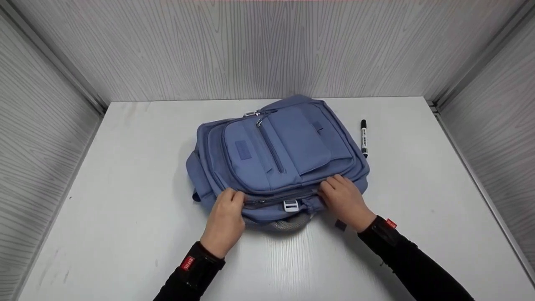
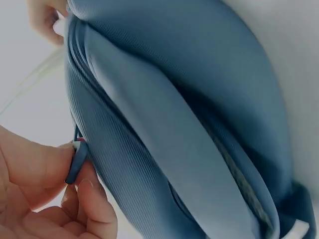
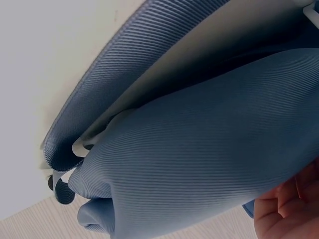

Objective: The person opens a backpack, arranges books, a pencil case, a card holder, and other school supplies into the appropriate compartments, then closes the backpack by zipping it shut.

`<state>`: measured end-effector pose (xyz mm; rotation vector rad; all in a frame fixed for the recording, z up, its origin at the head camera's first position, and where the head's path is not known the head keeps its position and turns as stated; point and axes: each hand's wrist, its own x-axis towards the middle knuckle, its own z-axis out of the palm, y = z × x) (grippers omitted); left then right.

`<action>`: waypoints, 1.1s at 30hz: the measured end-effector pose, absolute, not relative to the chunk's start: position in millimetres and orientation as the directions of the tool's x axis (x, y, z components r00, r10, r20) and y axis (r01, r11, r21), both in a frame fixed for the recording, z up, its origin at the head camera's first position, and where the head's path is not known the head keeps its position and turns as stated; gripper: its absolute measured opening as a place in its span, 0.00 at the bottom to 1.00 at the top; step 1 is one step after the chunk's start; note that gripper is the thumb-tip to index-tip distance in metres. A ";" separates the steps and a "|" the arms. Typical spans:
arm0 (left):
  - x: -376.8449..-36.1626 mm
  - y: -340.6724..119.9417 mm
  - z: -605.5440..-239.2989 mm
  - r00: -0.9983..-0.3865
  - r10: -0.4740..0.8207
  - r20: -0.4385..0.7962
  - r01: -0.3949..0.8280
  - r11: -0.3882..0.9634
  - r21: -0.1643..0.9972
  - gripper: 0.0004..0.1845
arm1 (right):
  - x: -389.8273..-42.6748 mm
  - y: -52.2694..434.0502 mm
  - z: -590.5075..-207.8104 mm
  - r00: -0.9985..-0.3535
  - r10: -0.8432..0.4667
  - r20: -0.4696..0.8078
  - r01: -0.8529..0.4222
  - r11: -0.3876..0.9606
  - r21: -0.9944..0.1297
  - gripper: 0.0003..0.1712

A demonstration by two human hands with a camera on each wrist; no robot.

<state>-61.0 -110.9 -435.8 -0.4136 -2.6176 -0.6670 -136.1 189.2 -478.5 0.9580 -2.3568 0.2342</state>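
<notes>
Head view: blue backpack [image 1: 278, 156] lies flat mid-table [image 1: 125, 175], front pockets up, long axis running away from the person and tilted slightly right. Both hands sit at its near end. Left hand [image 1: 225, 219] grips the near-left edge by the zipper line; right hand [image 1: 345, 200] rests curled on the near-right edge. White buckle [image 1: 291, 205] between them. Black marker [image 1: 364, 138] just right of the bag, apart from it.

Left wrist view: thumb and forefinger [image 2: 92, 196] pinch a small blue zipper pull [image 2: 77, 162] at the bag's side seam.

Right wrist view: only palm edge [image 3: 291, 209] shows against the fabric; grasp cannot be told here.
</notes>
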 end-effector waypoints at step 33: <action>-73.5 -166.8 -442.1 -0.907 -0.010 0.422 0.218 0.845 0.488 0.07 | -90.7 69.6 -425.0 -0.499 -0.688 0.527 -0.780 0.621 0.072 0.14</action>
